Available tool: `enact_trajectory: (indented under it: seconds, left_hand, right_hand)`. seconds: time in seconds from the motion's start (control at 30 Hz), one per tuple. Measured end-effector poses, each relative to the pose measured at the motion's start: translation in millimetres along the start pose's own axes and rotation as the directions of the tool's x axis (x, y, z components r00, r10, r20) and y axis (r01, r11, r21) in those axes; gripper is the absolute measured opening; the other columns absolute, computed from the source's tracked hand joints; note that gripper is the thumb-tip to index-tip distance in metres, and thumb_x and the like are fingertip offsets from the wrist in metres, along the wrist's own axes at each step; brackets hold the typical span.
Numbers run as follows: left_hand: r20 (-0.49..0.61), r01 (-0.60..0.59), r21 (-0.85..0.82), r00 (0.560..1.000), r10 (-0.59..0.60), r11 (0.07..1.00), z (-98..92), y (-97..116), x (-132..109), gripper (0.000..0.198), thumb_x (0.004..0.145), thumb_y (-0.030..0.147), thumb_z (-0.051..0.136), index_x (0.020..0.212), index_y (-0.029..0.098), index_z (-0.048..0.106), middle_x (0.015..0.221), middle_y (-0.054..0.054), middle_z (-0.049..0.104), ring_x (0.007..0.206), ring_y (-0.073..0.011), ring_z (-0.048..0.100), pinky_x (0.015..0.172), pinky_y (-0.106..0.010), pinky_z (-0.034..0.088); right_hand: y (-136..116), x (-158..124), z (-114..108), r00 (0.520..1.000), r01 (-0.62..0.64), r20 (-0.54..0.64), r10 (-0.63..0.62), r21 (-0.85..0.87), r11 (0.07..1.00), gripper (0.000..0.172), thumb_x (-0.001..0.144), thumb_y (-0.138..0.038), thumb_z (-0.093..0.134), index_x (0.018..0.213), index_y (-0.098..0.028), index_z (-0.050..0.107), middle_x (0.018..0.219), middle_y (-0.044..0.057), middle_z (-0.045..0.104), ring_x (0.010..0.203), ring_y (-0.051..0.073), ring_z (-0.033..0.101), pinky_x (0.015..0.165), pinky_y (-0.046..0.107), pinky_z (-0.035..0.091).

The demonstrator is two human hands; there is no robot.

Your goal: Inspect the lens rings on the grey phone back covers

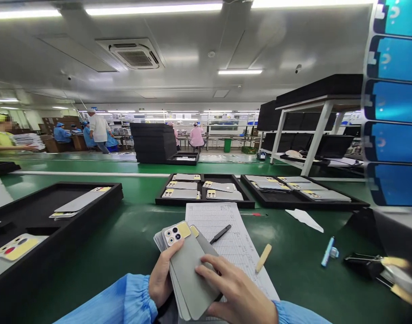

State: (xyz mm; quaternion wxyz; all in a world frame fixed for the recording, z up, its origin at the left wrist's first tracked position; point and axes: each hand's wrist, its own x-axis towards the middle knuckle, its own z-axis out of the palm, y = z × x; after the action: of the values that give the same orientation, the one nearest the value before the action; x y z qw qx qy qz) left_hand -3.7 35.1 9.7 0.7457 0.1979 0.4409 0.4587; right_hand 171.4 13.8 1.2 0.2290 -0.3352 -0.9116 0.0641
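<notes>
A fanned stack of grey phone back covers (187,270), each with a camera cutout and a yellow tab at the top, rests in my two hands just above the green table. My left hand (163,276) grips the stack from its left edge with the thumb on top. My right hand (234,292) holds the stack's right edge, its fingers curled onto the top cover. Both wrists wear blue sleeves. Under the stack lies a printed form sheet (226,225) with a black pen (220,234) on it.
Black trays with more covers stand ahead (202,201), right (357,204) and left (40,252). A beige stick (263,258), a blue pen (328,251) and white paper (305,218) lie on the table. Blue film strips (393,103) hang at right. Several workers stand far behind.
</notes>
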Motion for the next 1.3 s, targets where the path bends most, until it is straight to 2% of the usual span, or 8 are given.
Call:
enact_trajectory:
  seconds: [0.13,0.23,0.33,0.53,0.67,0.83,0.93,1.3]
  left_hand:
    - [0.005,-0.039,0.005,0.999,0.039,0.999,0.1,0,1,0.041,0.073,0.037,0.057,0.1,0.006,0.056,0.071,-0.011,0.069,0.061,-0.0202,0.063,0.064,-0.031,0.049]
    - [0.027,-0.056,-0.011,0.998,0.056,0.998,1.6,0,1,0.045,0.072,0.04,0.058,0.102,0.006,0.056,0.071,-0.011,0.068,0.06,-0.0206,0.062,0.063,-0.032,0.049]
    - [0.077,-0.046,-0.039,0.996,0.049,0.998,3.1,1,1,0.05,0.072,0.046,0.057,0.104,0.008,0.054,0.069,-0.011,0.068,0.061,-0.023,0.063,0.061,-0.034,0.049]
    - [0.011,-0.019,-0.002,1.0,0.019,1.0,-0.3,5,2,0.034,0.073,0.029,0.056,0.1,0.007,0.057,0.062,-0.007,0.067,0.052,-0.0176,0.06,0.056,-0.028,0.048]
    - [0.067,-0.003,0.024,0.998,0.001,1.0,-3.7,5,2,0.034,0.073,0.026,0.054,0.1,0.007,0.058,0.064,-0.006,0.068,0.054,-0.0176,0.061,0.058,-0.028,0.047]
    - [0.105,0.013,0.036,0.994,-0.017,0.999,-4.6,4,1,0.034,0.072,0.027,0.054,0.101,0.009,0.058,0.064,-0.005,0.068,0.055,-0.0182,0.061,0.061,-0.029,0.047]
    - [0.117,0.013,0.043,0.993,-0.018,0.999,-5.2,4,1,0.035,0.071,0.029,0.056,0.101,0.011,0.058,0.065,-0.004,0.068,0.057,-0.0186,0.061,0.063,-0.029,0.047]
    - [0.123,0.002,0.053,0.992,-0.008,0.999,-7.8,3,4,0.037,0.069,0.029,0.056,0.1,0.01,0.06,0.066,-0.005,0.068,0.056,-0.0187,0.06,0.06,-0.029,0.047]
  right_hand:
    - [1,2,-7,0.993,0.088,-0.074,-0.091,-0.038,0.995,0.05,0.07,-0.047,0.062,0.108,-0.016,0.054,0.107,0.013,0.059,0.085,0.023,0.059,0.073,0.033,0.052]
    - [3,1,-13,0.985,0.106,-0.124,-0.118,-0.1,0.989,0.026,0.084,-0.027,0.049,0.107,-0.016,0.053,0.103,0.01,0.062,0.083,0.021,0.06,0.071,0.031,0.052]
    - [7,0,-16,0.962,0.102,-0.23,-0.145,-0.186,0.977,0.025,0.087,-0.014,0.036,0.104,-0.016,0.053,0.096,0.008,0.065,0.078,0.018,0.06,0.067,0.028,0.051]
    - [26,1,-21,0.862,-0.1,-0.505,-0.042,-0.252,0.963,0.032,0.091,-0.022,0.031,0.07,-0.017,0.054,0.052,0.001,0.057,0.041,0.011,0.053,0.043,0.021,0.039]
    - [63,-3,-61,0.72,-0.333,-0.687,0.096,-0.221,0.917,0.035,0.088,-0.033,0.038,0.058,-0.019,0.045,0.045,-0.001,0.054,0.038,0.01,0.051,0.043,0.021,0.038]
    - [133,-13,-122,0.428,-0.639,-0.858,0.285,-0.064,0.767,0.032,0.089,-0.036,0.039,0.069,-0.015,0.051,0.053,-0.002,0.059,0.048,0.011,0.059,0.055,0.024,0.046]
    - [168,-23,-123,0.337,-0.744,-0.857,0.391,0.012,0.668,0.024,0.087,-0.033,0.047,0.084,-0.012,0.056,0.069,-0.001,0.061,0.061,0.011,0.059,0.062,0.029,0.049]
    - [204,-58,-122,0.281,-0.851,-0.705,0.651,0.13,0.509,0.021,0.087,-0.029,0.048,0.097,-0.012,0.055,0.08,0.001,0.061,0.06,0.009,0.058,0.056,0.025,0.05]
